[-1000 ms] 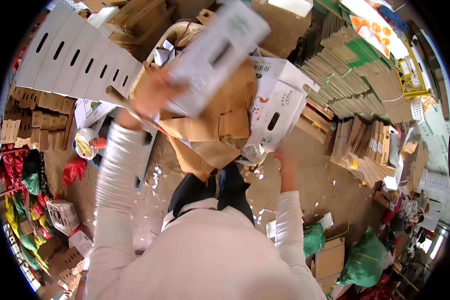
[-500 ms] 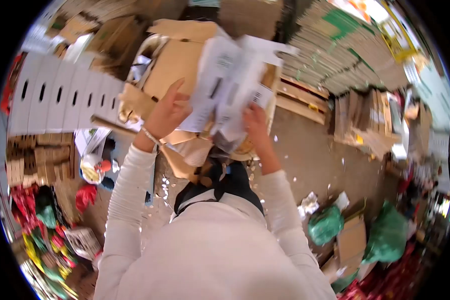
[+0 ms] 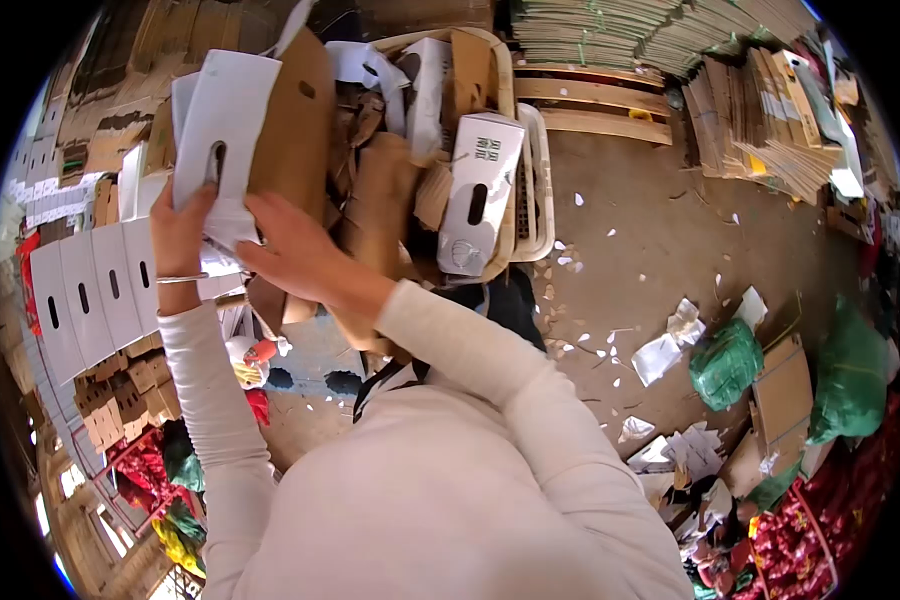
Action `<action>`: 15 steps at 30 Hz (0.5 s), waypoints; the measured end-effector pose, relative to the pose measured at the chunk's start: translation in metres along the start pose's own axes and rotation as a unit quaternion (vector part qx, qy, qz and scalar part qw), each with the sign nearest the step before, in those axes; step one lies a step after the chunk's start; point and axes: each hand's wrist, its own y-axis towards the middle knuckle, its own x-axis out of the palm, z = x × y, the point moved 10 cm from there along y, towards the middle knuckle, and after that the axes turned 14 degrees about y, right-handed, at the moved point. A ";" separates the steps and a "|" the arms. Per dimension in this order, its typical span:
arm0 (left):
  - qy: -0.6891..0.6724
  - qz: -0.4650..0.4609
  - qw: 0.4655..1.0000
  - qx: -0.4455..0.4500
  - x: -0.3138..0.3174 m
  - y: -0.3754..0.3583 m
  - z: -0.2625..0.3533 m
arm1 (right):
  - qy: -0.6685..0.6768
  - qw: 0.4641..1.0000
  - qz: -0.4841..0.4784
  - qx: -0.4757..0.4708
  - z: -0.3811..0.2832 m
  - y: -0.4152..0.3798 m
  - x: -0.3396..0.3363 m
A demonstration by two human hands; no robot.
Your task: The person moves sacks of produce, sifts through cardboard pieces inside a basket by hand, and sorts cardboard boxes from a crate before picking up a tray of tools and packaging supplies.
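Observation:
A white cardboard box with a dark handle slot and brown inner faces stands in front of me at the upper left. My left hand grips its lower left edge, thumb near the slot. At the box's lower corner, my right hand closes its fingers on the folded white cardboard. To the right, a cream plastic basket holds cardboard pieces, and a white carton with green print and a handle slot lies at its right side. Brown cardboard beside my right forearm is blurred.
White boxes with slots line up at the left. Flattened cardboard stacks and a wooden pallet are at the back. Green bags and paper scraps lie on the floor at right.
My view and both hands have swung left. The blurred white cardboard between my hands is gone from there; both hands are now on a white box at the left, and the basket shows.

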 end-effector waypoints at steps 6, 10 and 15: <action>-0.023 0.003 1.000 0.011 0.008 -0.005 -0.003 | -0.297 0.895 0.333 0.017 0.005 -0.112 -0.210; -0.004 -0.012 0.999 0.033 0.025 -0.011 0.015 | 0.009 0.920 0.335 0.205 0.108 -0.140 -0.225; 0.007 -0.018 1.000 0.016 0.022 -0.004 0.005 | -0.110 0.918 0.329 0.194 0.090 -0.137 -0.215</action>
